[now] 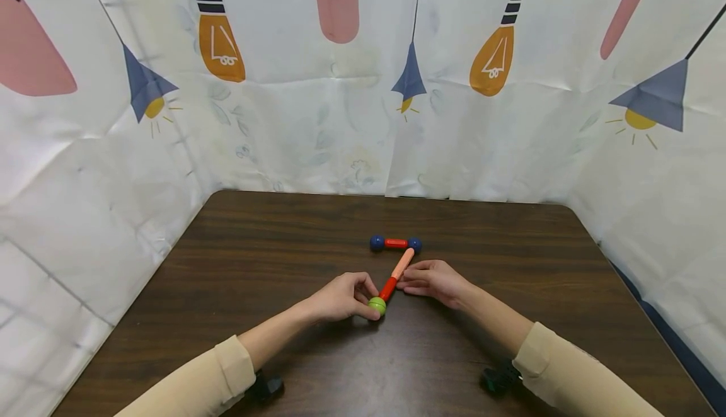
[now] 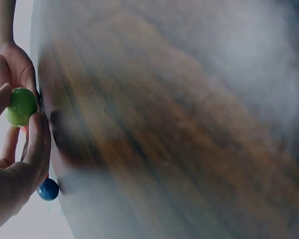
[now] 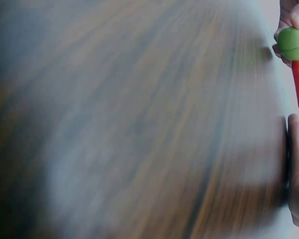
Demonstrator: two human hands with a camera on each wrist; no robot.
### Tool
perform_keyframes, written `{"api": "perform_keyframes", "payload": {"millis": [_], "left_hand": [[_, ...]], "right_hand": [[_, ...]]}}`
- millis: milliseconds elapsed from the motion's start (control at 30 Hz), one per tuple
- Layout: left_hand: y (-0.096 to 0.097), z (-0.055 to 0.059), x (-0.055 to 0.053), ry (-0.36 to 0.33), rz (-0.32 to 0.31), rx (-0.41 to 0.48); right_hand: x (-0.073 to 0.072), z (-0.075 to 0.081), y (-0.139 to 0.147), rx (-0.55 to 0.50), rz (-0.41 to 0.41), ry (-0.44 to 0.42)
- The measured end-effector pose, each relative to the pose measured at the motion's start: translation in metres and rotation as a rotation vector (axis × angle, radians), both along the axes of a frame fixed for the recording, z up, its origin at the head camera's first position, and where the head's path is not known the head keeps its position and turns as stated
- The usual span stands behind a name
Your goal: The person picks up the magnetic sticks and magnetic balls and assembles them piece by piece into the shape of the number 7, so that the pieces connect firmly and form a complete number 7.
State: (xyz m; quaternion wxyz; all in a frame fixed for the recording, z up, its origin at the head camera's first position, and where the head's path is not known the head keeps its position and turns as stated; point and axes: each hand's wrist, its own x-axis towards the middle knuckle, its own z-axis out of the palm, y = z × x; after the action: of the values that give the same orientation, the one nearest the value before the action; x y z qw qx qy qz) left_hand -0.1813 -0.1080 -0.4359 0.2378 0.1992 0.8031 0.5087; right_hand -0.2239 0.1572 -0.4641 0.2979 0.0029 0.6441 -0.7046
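My left hand [image 1: 343, 297] pinches a green ball [image 1: 377, 305] between thumb and fingers. From this ball a red rod [image 1: 388, 289] runs away from me, joined end to end with an orange rod [image 1: 403, 263]. My right hand [image 1: 439, 281] holds the rods from the right, its fingertips near where red and orange meet; part of that grip is hidden. In the right wrist view, a finger [image 3: 295, 134] of that hand lies along the rods near the table. The orange rod's far end reaches a blue ball [image 1: 414, 244]; whether they are attached is unclear.
A short red rod [image 1: 396, 243] links the blue ball to another blue ball [image 1: 377, 243] at its left. Everything rests on a dark wooden table [image 1: 272, 240]. A printed white curtain [image 1: 317, 146] stands behind the table and along both sides.
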Motion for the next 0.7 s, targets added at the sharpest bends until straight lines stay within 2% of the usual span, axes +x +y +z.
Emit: {"api": "perform_keyframes", "payload": {"millis": [433, 700], "left_hand": [[0.000, -0.003, -0.002, 0.107, -0.009, -0.100], [0.003, -0.003, -0.004, 0.138, -0.025, -0.145]], "right_hand": [[0.002, 0.002, 0.019, -0.014, 0.001, 0.001], [0.002, 0.004, 0.022, 0.000, 0.013, 0.020]]}}
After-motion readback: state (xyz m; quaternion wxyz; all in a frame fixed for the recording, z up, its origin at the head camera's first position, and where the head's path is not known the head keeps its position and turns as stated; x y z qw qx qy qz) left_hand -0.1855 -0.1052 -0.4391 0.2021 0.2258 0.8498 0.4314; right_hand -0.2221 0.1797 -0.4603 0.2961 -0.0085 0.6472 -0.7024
